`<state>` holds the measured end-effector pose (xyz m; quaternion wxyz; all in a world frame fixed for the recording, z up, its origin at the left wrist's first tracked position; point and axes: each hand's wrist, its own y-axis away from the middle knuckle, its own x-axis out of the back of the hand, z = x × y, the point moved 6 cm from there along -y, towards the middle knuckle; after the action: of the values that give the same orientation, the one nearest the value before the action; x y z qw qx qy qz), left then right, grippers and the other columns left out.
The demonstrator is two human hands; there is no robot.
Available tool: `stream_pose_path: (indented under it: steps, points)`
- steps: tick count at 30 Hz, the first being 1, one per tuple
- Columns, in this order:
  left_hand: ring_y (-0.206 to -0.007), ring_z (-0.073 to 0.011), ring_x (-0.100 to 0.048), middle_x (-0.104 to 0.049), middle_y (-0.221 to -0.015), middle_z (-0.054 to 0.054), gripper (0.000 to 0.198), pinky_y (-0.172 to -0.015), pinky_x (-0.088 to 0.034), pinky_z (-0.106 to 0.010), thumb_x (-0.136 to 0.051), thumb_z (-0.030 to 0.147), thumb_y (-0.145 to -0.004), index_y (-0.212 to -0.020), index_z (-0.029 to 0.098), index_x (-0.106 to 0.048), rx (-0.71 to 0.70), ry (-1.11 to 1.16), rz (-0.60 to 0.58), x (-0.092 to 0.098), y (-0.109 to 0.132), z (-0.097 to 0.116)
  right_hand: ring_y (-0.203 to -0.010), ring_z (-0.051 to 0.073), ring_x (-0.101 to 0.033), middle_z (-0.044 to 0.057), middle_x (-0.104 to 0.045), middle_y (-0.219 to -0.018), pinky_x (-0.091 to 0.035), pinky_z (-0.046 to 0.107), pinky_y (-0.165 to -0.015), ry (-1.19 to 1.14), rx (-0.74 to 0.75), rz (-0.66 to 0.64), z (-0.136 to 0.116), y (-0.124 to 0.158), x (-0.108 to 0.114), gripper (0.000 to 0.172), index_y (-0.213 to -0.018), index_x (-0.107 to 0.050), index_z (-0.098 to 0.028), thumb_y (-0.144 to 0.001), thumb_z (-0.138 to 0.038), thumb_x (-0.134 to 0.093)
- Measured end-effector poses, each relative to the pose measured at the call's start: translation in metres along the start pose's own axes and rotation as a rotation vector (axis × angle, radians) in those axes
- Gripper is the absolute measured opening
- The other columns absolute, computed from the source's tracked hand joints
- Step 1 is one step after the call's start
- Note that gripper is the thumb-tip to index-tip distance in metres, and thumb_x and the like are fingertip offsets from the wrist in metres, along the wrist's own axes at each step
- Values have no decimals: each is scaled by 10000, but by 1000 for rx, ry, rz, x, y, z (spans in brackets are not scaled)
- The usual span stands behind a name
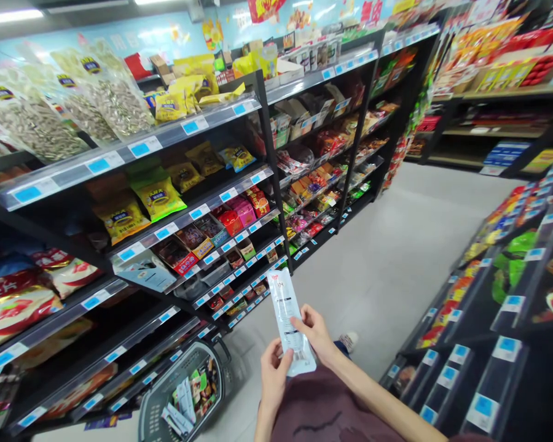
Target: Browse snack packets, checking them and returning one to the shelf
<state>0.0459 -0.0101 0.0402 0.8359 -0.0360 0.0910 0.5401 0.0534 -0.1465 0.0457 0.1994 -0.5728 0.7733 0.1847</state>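
From where I stand, the left hand (274, 368) and right hand (317, 334) both pinch a pale-blue packet (284, 310); it's outside the shopping basket (160, 385), where similar slim packets (184, 400) already lie.

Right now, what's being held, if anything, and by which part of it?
A packet: the left hand grips its left edge near the bottom, the right hand its right edge about midway up.
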Motion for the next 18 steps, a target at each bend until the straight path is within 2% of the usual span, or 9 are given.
stream_pose_path:
  steps: [12, 18]
  points:
    - [-912, -254, -658, -708, -1017, -118, 313, -782, -529, -302, -691, 347, -789, -1009, 126, -677, -18, -45, 73, 6, 2, 5, -605, 120, -481, -36, -520, -659, -388, 222, -547, -23, -20, 9, 1, 1, 1, 424, -712, -376, -203, -723, -375, -764]
    - [-922, -259, -652, -702, -1022, -124, 314, -793, -525, -313, -669, 347, -809, -1023, 118, -668, -30, -65, 52, 6, 2, 5, -616, 129, -498, -25, -548, -676, -391, 227, -554, -15, -24, 13, 2, 1, 2, 418, -719, -385, -203, -725, -384, -762]
